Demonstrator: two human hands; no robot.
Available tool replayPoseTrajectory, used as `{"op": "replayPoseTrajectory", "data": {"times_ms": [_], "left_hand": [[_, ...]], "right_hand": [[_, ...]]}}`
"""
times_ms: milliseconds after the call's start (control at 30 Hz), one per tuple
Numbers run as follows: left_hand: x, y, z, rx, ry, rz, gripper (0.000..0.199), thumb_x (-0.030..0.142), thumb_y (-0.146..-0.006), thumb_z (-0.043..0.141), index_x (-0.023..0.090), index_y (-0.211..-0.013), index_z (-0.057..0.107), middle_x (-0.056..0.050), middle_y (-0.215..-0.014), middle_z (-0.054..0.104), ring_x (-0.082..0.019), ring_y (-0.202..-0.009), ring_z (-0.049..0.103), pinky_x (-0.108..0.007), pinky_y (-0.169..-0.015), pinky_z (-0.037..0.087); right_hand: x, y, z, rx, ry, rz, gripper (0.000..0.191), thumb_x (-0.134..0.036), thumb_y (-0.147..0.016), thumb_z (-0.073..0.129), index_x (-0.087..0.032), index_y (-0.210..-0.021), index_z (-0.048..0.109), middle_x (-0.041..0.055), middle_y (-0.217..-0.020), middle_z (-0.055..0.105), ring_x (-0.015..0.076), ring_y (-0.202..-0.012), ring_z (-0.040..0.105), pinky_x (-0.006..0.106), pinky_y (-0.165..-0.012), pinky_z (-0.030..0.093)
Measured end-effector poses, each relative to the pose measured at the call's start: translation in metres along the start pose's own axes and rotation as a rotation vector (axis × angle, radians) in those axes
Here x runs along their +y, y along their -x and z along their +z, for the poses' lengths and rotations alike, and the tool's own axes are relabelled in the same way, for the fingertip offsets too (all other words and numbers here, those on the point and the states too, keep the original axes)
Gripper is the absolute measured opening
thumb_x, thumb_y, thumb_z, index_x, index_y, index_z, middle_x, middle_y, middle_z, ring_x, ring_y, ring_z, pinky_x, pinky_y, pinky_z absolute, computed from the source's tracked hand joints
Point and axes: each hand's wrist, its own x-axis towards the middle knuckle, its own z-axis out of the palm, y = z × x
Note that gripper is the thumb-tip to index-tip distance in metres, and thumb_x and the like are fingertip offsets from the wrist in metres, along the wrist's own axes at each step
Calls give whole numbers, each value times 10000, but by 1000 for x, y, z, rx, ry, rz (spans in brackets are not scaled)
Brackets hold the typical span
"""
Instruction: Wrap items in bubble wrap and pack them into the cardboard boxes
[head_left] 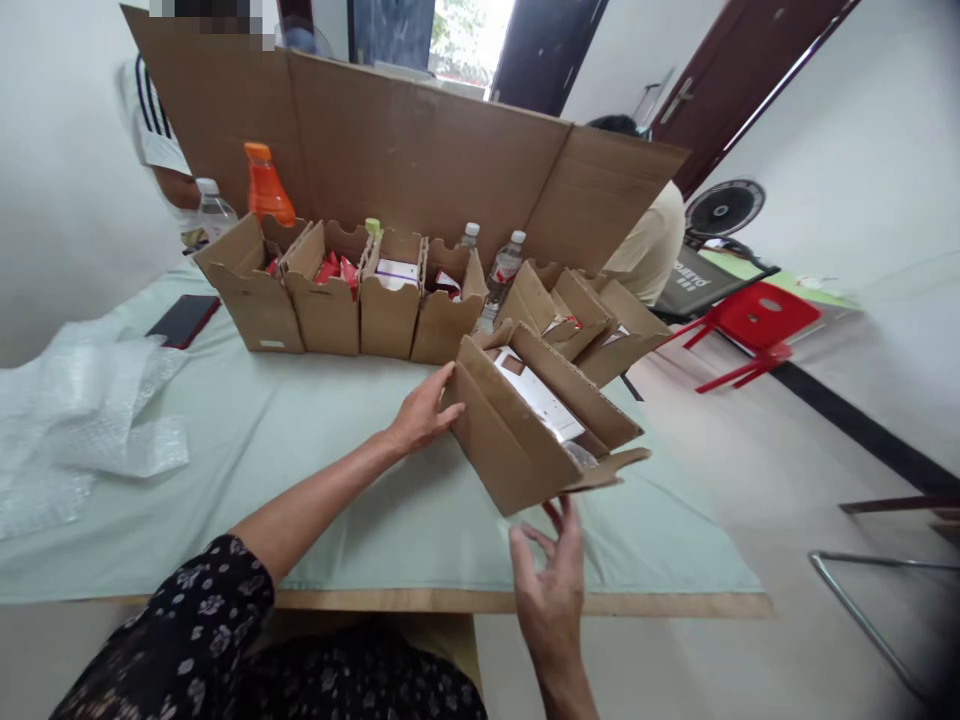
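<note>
A narrow open-topped cardboard box [517,440] stands at an angle near the front right of the table. Inside it lie a white printed carton [536,395] and some clear plastic wrap [581,457]. My left hand [424,412] grips the box's left end, thumb on the near side and fingertips partly hidden at the corner. Below the box's right end, my right hand [551,570] is turned palm up with fingers and thumb apart. Its fingertips reach the lower edge by a bent flap; whether they press on it I cannot tell.
Several similar boxes [390,315] holding small packs line the back, before a tall cardboard panel [420,150]. Bottles [504,270] stand among them. Bubble wrap [90,420] and a dark phone [184,320] lie left. A red chair [765,318] and seated people are beyond.
</note>
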Motion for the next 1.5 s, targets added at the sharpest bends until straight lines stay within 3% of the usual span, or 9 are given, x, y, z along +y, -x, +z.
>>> {"op": "replayPoseTrajectory", "data": {"times_ms": [67, 167, 333, 500, 767, 933, 1167, 1367, 1500], "left_hand": [[-14, 5, 19, -15, -73, -22, 735, 247, -871, 613, 163, -1560, 371, -188, -1522, 540, -314, -1385, 546, -508, -1145, 464], [-26, 26, 31, -113, -129, 2, 708, 295, -885, 630, 155, -1544, 416, -202, -1524, 542, -331, -1411, 525, -540, -1183, 414], [-18, 44, 25, -373, -195, 104, 754, 448, -942, 586, 173, -1602, 345, -203, -1660, 368, -340, -1536, 367, -586, -1253, 266], [-10, 37, 19, -512, -223, 118, 808, 359, -891, 604, 181, -1620, 306, -177, -1686, 324, -324, -1556, 334, -588, -1274, 199], [-18, 34, 20, -594, -178, 179, 854, 178, -819, 538, 257, -1628, 276, -105, -1708, 290, -293, -1589, 266, -610, -1277, 163], [-17, 34, 22, -578, -184, 149, 814, 167, -832, 514, 212, -1619, 312, -108, -1689, 338, -283, -1582, 287, -573, -1289, 173], [-14, 36, 25, -564, -250, 148, 729, 223, -869, 554, 164, -1577, 389, -151, -1634, 436, -307, -1554, 346, -574, -1283, 198], [-13, 36, 27, -557, -259, 131, 680, 272, -857, 609, 113, -1507, 487, -181, -1591, 491, -330, -1543, 358, -548, -1290, 192], [-13, 35, 27, -550, -273, 159, 694, 289, -837, 636, 189, -1508, 494, -154, -1607, 477, -352, -1527, 376, -592, -1267, 213]], "right_hand": [[11, 6, 6, -38, -18, -23, 717, -373, -966, 605, -286, -1613, 307, 172, -1594, 419, 303, -1324, 561, 437, -885, 612], [21, 3, 13, -60, -8, -58, 658, -334, -967, 611, -309, -1585, 385, 157, -1606, 409, 298, -1344, 550, 400, -853, 627], [21, -8, 29, -110, -26, -75, 618, -298, -971, 606, -328, -1561, 428, 150, -1631, 375, 280, -1318, 588, 363, -815, 644], [18, -12, 46, -153, -35, -54, 584, -280, -978, 596, -310, -1542, 444, 169, -1666, 304, 275, -1307, 605, 367, -836, 646], [16, -22, 65, -229, -27, -8, 577, -341, -973, 594, -283, -1532, 464, 189, -1674, 267, 301, -1329, 588, 415, -880, 644], [14, -31, 69, -283, -32, 26, 590, -382, -969, 595, -278, -1535, 466, 185, -1679, 266, 314, -1364, 563, 408, -881, 640], [27, -71, 69, -339, -2, 9, 657, -431, -931, 615, -251, -1544, 464, 189, -1663, 313, 321, -1405, 519, 400, -850, 641], [40, -110, 83, -396, 52, -52, 723, -467, -892, 627, -224, -1552, 458, 200, -1648, 348, 331, -1391, 528, 404, -801, 639], [45, -142, 94, -391, 54, -84, 731, -568, -905, 598, -222, -1538, 478, 197, -1636, 383, 336, -1433, 483, 445, -869, 620]]}}
